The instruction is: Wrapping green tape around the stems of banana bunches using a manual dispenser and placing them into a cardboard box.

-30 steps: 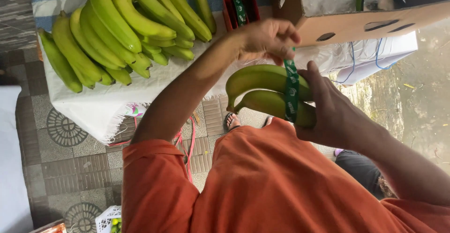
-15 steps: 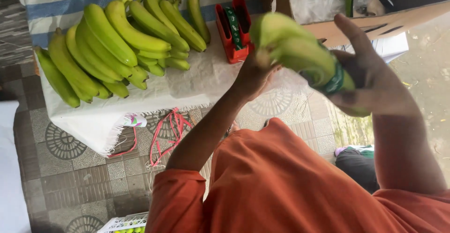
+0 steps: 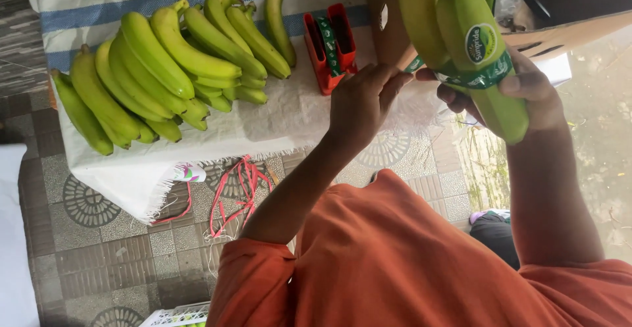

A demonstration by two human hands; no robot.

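Two bananas (image 3: 461,37) in the clenched right hand (image 3: 526,93); left hand (image 3: 359,103), half-open, pinches their green band (image 3: 416,65).

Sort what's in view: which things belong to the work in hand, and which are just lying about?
In hand:
- banana cluster, held by right hand
- green band around it
- left hand, fingers at the band's end
- red tape dispenser

Lying about:
- banana pile on white cloth
- cardboard box
- pink string on tiled floor
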